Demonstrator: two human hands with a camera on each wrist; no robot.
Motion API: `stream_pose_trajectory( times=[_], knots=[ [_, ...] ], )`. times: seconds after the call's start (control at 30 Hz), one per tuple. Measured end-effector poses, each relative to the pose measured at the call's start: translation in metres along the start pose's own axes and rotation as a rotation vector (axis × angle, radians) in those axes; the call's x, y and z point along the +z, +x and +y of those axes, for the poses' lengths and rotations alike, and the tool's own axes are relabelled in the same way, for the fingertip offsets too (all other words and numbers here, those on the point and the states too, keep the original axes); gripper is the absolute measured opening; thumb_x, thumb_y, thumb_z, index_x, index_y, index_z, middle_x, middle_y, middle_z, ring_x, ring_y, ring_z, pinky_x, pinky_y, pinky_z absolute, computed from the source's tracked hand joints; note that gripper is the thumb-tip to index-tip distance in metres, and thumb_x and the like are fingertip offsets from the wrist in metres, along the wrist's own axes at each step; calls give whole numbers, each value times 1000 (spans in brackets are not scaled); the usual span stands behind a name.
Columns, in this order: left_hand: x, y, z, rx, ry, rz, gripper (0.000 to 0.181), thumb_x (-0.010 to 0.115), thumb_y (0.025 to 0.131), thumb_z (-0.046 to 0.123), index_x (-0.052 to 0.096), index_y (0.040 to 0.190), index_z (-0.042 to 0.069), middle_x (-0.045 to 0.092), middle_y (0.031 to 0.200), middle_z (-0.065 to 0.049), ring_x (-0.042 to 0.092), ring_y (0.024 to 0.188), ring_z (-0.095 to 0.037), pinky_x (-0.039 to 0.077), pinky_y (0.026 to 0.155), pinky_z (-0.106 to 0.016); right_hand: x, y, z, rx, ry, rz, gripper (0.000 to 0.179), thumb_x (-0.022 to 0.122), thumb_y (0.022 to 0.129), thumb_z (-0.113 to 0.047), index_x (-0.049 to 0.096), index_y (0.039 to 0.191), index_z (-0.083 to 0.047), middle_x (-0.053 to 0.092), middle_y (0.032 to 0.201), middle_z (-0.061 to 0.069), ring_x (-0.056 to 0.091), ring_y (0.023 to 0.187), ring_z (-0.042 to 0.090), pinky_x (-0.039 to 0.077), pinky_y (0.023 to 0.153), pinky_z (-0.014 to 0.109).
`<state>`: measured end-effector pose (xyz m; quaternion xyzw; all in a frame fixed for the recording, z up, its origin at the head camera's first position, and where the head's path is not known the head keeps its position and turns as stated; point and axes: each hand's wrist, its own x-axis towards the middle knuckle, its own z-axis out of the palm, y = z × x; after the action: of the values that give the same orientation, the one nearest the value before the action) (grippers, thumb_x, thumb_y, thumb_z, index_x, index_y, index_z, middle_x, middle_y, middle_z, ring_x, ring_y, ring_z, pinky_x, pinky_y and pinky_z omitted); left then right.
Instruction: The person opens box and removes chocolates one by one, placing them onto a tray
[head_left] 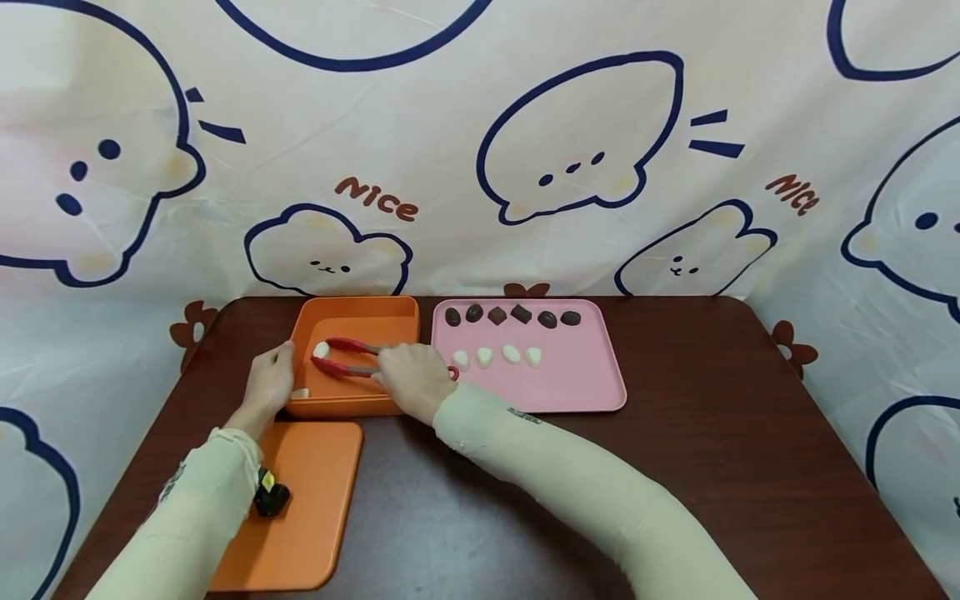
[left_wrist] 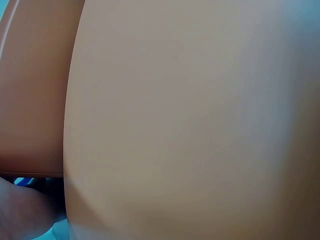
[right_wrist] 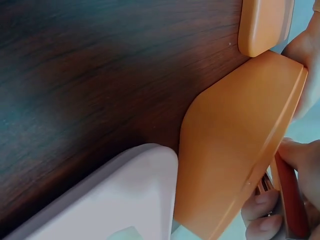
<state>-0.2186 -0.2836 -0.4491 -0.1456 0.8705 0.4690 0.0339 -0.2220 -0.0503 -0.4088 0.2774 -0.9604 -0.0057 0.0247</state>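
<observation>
In the head view, my right hand (head_left: pixel 416 379) grips red-tipped tongs (head_left: pixel 348 369) over the orange box (head_left: pixel 390 310). A small white piece (head_left: pixel 321 350) lies between the tong tips, inside the box. Another pale piece (head_left: pixel 301 393) is at the box's near left corner. My left hand (head_left: pixel 272 379) holds the box by its left side. The right wrist view shows the box's outer wall (right_wrist: pixel 230 130) and my right fingers (right_wrist: pixel 262 205) around the tongs. Mostly a blurred orange surface (left_wrist: pixel 165 110) fills the left wrist view.
Right of the box lies a pink tray (head_left: pixel 540 396) with a row of several dark pieces (head_left: pixel 521 314) and a row of several white ones (head_left: pixel 512 355). An orange lid-like panel (head_left: pixel 318 500) lies in front of the box. Beside my left sleeve is a black object (head_left: pixel 272 498).
</observation>
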Motion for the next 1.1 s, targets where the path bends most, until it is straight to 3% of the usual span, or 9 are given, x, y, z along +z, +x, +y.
stream_pose_trajectory(
  times=[0.2, 0.33, 0.43, 0.53, 0.63, 0.7, 0.83, 0.93, 1.1],
  knots=[
    [1, -1, -2, -3, -5, 22, 53, 17, 109, 48, 34, 75, 12, 31, 71, -3, 34, 66, -18, 32, 66, -34, 1, -8, 7, -14, 42, 32, 34, 57, 102, -48, 69, 95, -16, 64, 73, -4, 57, 59, 14, 49, 52, 29],
    [1, 0, -2, -7, -17, 22, 52, 16, 109, 48, 34, 76, 12, 39, 81, -11, 40, 79, -23, 36, 77, -38, 0, -14, 10, -18, 88, 48, 34, 56, 102, -47, 67, 97, -16, 60, 70, -4, 55, 58, 14, 45, 49, 28],
    [1, -1, -2, -12, -36, 7, 57, 15, 109, 48, 44, 82, 6, 52, 123, -29, 47, 112, -33, 41, 103, -47, -2, -17, 10, -21, 127, 50, 33, 56, 103, -46, 65, 100, -15, 56, 68, -4, 55, 58, 14, 43, 49, 27],
    [1, -2, -3, -22, -52, -5, 61, 15, 109, 48, 50, 93, 2, 35, 158, -24, 37, 136, -35, 28, 120, -57, -5, -22, 12, -22, 147, 46, 33, 57, 102, -46, 65, 103, -15, 55, 67, -5, 55, 59, 13, 42, 48, 26],
    [2, -4, -5, -20, -48, -6, 63, 14, 109, 47, 54, 103, -2, 37, 153, -28, 38, 133, -37, 30, 117, -57, -7, -28, 15, -15, 150, 46, 33, 57, 102, -47, 66, 105, -16, 58, 70, -5, 55, 60, 12, 44, 49, 26],
    [2, -4, -6, -7, -50, -4, 59, 15, 110, 46, 49, 91, 2, 42, 145, -27, 41, 124, -35, 34, 112, -54, -7, -33, 19, -5, 142, 50, 34, 59, 101, -48, 67, 108, -16, 61, 73, -5, 56, 61, 11, 46, 50, 27],
    [1, -3, -6, 18, -34, -5, 55, 15, 110, 46, 42, 80, 8, 51, 98, -20, 49, 91, -27, 42, 88, -41, -9, -42, 28, -2, 145, 59, 35, 60, 100, -48, 67, 111, -17, 64, 76, -5, 57, 62, 11, 47, 51, 28],
    [0, -1, -6, 16, -27, -12, 52, 15, 110, 47, 32, 75, 13, 32, 72, -6, 36, 67, -19, 35, 71, -36, -10, -50, 36, -9, 179, 69, 33, 61, 100, -47, 67, 108, -16, 62, 74, -6, 57, 61, 11, 45, 49, 27],
    [-1, -1, -5, 30, -39, -33, 52, 15, 110, 46, 34, 75, 13, 49, 88, -19, 41, 78, -20, 40, 82, -41, -11, -63, 50, -13, 233, 115, 31, 63, 99, -46, 67, 107, -16, 59, 70, -6, 55, 62, 12, 42, 49, 26]
  ],
)
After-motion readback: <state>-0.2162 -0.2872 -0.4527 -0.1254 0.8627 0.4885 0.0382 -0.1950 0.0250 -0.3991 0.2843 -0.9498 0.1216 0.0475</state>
